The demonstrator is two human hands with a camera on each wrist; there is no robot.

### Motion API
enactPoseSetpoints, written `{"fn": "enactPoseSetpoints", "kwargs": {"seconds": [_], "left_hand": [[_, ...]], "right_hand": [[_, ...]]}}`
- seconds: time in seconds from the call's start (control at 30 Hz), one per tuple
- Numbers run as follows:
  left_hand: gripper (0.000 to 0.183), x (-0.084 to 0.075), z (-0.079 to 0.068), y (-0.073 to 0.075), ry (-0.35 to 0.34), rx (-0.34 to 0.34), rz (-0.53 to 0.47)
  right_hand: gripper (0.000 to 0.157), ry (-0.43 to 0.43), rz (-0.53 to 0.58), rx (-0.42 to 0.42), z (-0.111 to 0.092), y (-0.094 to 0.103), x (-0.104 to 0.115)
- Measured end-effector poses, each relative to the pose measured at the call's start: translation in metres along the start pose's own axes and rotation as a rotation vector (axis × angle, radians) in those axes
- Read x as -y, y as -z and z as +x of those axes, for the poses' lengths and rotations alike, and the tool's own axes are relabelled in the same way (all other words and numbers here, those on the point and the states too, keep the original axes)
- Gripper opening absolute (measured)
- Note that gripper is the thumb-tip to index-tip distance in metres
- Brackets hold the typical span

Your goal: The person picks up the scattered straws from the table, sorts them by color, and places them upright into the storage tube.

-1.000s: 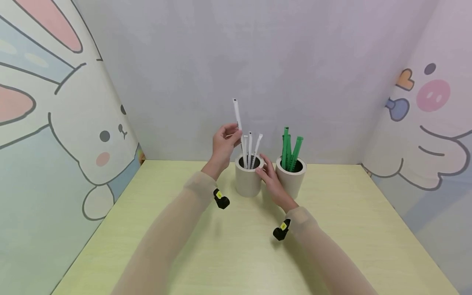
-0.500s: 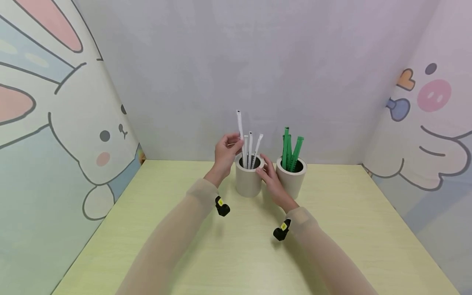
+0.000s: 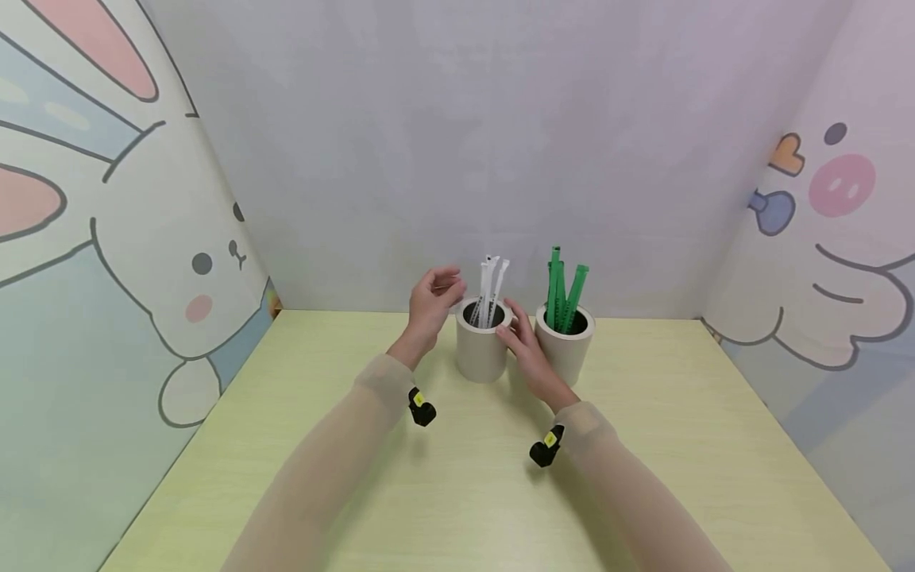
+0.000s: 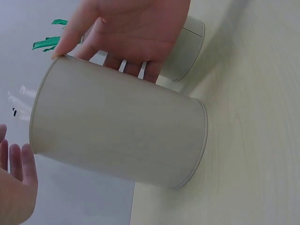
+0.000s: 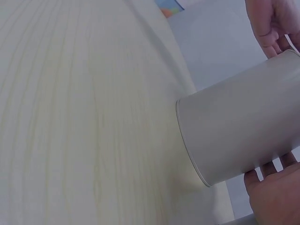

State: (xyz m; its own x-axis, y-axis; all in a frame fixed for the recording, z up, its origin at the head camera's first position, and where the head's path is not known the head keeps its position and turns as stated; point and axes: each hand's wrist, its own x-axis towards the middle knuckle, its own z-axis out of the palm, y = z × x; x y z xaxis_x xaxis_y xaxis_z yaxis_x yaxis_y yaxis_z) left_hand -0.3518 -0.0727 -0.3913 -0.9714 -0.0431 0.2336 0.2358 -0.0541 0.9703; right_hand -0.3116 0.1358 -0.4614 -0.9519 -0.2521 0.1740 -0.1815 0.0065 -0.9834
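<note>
A pale beige cup (image 3: 480, 357) stands upright, with several slim white packets, like wrapped straws (image 3: 488, 286), leaning in it. My right hand (image 3: 530, 353) holds the cup from the right, its thumb on the near side by the rim and its fingers round the far side. In the left wrist view, fingertips of this hand (image 4: 136, 28) show behind the cup (image 4: 117, 122). My left hand (image 3: 431, 306) is just left of the cup's rim, fingers loosely bent and holding nothing. The right wrist view shows the left hand (image 5: 276, 23) close by the rim.
A second beige cup (image 3: 574, 357) with several green packets (image 3: 574, 294) stands right beside my right hand. Both cups are near the back of the light wood table (image 3: 457, 492). A grey backdrop (image 3: 357, 159) rises behind, with cartoon panels at the sides.
My left hand has lowered a white packet into the left cup, let go of it and drawn back slightly left. The right hand has stayed on the cup.
</note>
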Motion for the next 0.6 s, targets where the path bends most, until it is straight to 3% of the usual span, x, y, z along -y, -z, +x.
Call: {"fn": "enactPoseSetpoints", "kwargs": {"seconds": [0.27, 0.47, 0.6], "left_hand": [[0.033, -0.005, -0.010, 0.039, -0.114, 0.088, 0.271], [0.033, -0.015, -0.019, 0.068, -0.201, 0.153, 0.387], [0.031, -0.025, -0.026, 0.085, -0.247, 0.178, 0.475]], "right_hand": [[0.067, 0.000, -0.012, 0.003, -0.002, 0.000, 0.003], [0.071, -0.030, -0.061, -0.001, -0.007, -0.001, 0.010], [0.082, -0.063, -0.131, 0.000, -0.014, -0.003, 0.022]]}}
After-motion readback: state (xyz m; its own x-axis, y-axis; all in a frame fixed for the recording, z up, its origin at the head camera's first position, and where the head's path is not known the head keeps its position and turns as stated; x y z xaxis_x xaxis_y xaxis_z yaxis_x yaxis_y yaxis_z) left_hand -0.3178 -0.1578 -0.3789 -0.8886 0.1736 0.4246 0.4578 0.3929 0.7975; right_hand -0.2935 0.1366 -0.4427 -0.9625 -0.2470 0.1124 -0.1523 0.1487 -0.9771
